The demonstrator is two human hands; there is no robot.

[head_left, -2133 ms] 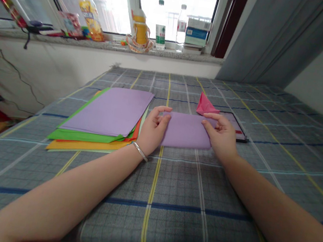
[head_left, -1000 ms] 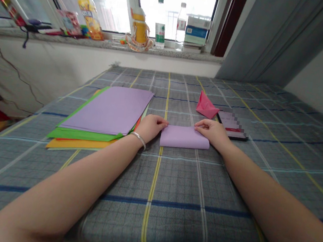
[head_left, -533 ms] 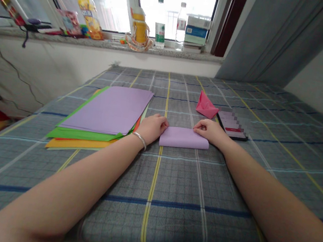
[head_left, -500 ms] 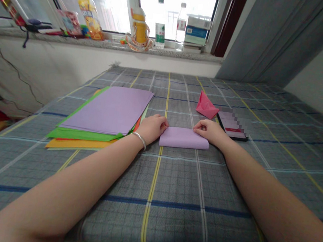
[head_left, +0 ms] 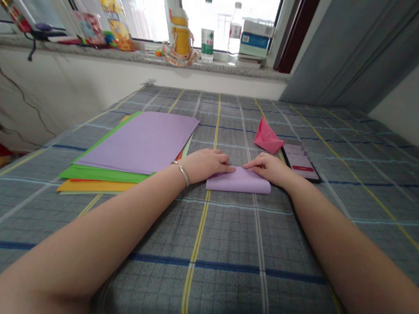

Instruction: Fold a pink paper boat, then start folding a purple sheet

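Left hand [head_left: 206,166]: You held it open, palm down, with the fingers extended and the fingertips [head_left: 231,169] on the far edge of the folded lilac paper. A silver bangle [head_left: 182,174] sat on your wrist.

Right hand [head_left: 270,169]: You held it open, palm down, with the fingertips [head_left: 246,166] on the same far edge, just beside the left fingertips.

Workpiece: The folded lilac paper [head_left: 239,181] lay flat between your hands, near the middle of the plaid bed cover [head_left: 229,238].

Left of workpiece: A stack of paper sheets lay just beside your left hand, with a purple sheet [head_left: 137,141] on top and green [head_left: 100,175] and orange [head_left: 91,184] sheets showing beneath.

Right of workpiece: A pink paper boat [head_left: 268,137] stood toward the far edge, near a phone [head_left: 300,161], whose screen was partly blurred.

Far edge: Plastic bottles [head_left: 115,22] and other items stood on the windowsill [head_left: 207,66].
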